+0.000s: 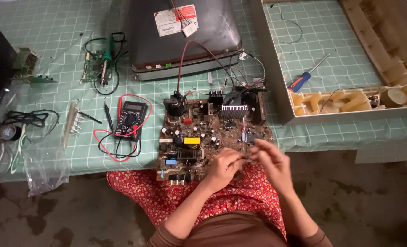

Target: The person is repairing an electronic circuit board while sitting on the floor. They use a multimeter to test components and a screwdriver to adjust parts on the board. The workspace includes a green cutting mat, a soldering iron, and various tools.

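Both hands are held together over the near right corner of the circuit board (212,137). A small clear-handled tool (244,137) is pinched between the curled fingers of the left hand (225,165) and right hand (271,161). A multimeter (129,120) lies left of the board on the desk (52,41); a screwdriver (304,80) lies to its right.

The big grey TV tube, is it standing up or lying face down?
Face down. The grey TV tube lies screen-side down on the green checked cloth, its rounded back and stickers facing up.
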